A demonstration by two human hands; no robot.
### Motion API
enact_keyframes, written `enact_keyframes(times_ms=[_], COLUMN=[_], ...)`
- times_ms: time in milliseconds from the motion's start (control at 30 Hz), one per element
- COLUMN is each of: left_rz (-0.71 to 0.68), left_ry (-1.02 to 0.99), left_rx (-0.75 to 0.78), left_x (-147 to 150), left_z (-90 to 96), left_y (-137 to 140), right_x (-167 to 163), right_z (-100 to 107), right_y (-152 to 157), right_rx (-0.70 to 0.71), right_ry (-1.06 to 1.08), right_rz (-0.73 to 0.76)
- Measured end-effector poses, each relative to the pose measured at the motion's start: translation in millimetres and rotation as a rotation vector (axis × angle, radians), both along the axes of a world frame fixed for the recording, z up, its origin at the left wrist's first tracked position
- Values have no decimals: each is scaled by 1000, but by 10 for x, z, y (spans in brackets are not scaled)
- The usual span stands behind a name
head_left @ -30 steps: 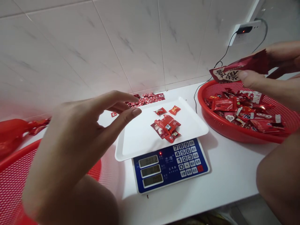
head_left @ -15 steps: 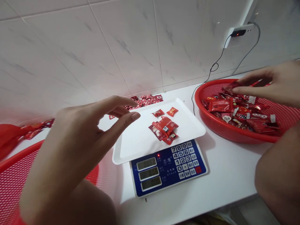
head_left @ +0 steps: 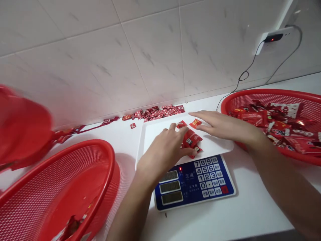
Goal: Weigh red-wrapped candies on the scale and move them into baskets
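Observation:
Both my hands are over the white tray (head_left: 150,137) of a blue digital scale (head_left: 193,197). My left hand (head_left: 163,149) reaches in from the left, with thumb and fingers apart around a small pile of red snack packets (head_left: 192,138); whether it touches them is unclear. My right hand (head_left: 220,125) is open over the tray's right side, its fingers beside a small orange-red packet (head_left: 195,123). Another small red packet (head_left: 181,124) lies near my left fingertips. My left hand hides part of the pile.
A red mesh basket (head_left: 276,93) full of packets stands right. A nearly bare red basket (head_left: 107,150) stands left, below a blurred red container (head_left: 25,129). Loose packets (head_left: 160,113) line the tiled wall. A thin black cable (head_left: 235,88) runs behind the right basket.
My right hand has moved left from the packet basket to the tray. My left hand has come down onto the packet pile. The view has shifted, showing more of the left basket.

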State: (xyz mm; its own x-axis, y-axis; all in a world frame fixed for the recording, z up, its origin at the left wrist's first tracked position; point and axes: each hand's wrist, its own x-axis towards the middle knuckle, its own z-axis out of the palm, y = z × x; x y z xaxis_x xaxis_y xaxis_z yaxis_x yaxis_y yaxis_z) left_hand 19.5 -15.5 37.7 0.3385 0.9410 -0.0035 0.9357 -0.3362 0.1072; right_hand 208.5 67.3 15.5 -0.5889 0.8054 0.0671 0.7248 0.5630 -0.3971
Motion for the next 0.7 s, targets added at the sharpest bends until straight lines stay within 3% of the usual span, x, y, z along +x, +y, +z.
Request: enact_keyframes(times_ms=[167,400,533,700], left_rz=[-34,-67,-84,-33], left_ry=[-21,-8,25,64], left_rx=[-85,-110,-83,-45], left_x=[39,-7,4,95], left_z=[-27,-32,-61,-92], left_y=[48,81,86,99], right_x=[-156,-237,-184,-137], right_z=[-211,-366,-337,-166], right_y=[141,179,192,150], right_rx=[26,49,82,18], right_ry=[15,8,38,33], right_rz=[173,196,202,125])
